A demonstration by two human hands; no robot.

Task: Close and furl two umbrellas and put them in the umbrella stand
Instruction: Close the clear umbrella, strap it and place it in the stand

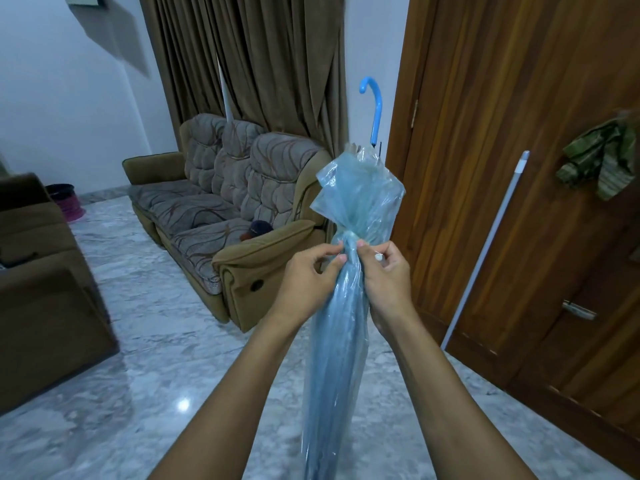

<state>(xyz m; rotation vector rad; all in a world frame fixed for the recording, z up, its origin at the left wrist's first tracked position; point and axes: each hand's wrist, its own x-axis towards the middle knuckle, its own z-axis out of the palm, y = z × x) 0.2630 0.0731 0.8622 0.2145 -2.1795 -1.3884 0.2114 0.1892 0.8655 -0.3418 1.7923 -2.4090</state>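
A closed, translucent blue umbrella stands upside down in front of me, its blue hooked handle pointing up and its lower end out of frame. The canopy is twisted tight below my hands and flares loose above them. My left hand pinches the canopy's tie strap at the narrow waist. My right hand grips the same spot from the right, with a small white snap button by its fingers. A white pointed tip, perhaps of a second umbrella, sticks up behind the sofa.
A brown patterned sofa stands ahead on the left, an armchair at the far left. A black and pink basket sits by the far wall. A wooden door with a white pole leaning on it is at the right. The floor is grey marble.
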